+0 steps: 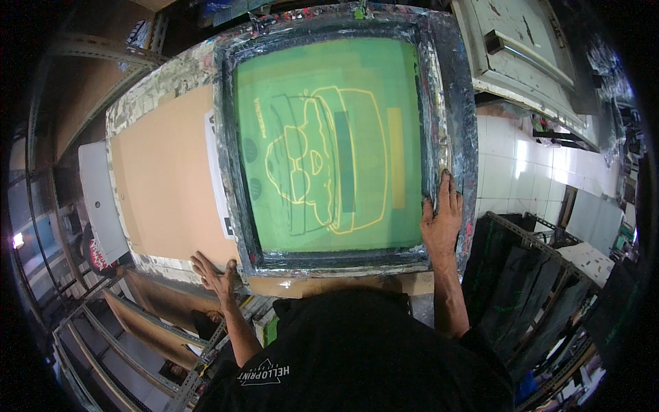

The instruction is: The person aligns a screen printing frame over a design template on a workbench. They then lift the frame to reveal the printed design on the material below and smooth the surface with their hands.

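Note:
A screen-printing frame (449,82) with a green mesh and a yellow line drawing lies flat on a long brown table (165,172). My right hand (441,214) presses flat on the frame's right bar, fingers spread. My left hand (214,273) rests on the table's near edge, just beside the frame's lower left corner, fingers apart and holding nothing. A white sheet (216,172) sticks out from under the frame's left side.
A white flat object (103,199) hangs beyond the table's left edge. Metal shelf racks (123,329) run below the table at lower left. Dark fabric hangs on a rack (528,275) at right, above a white tiled floor (522,172).

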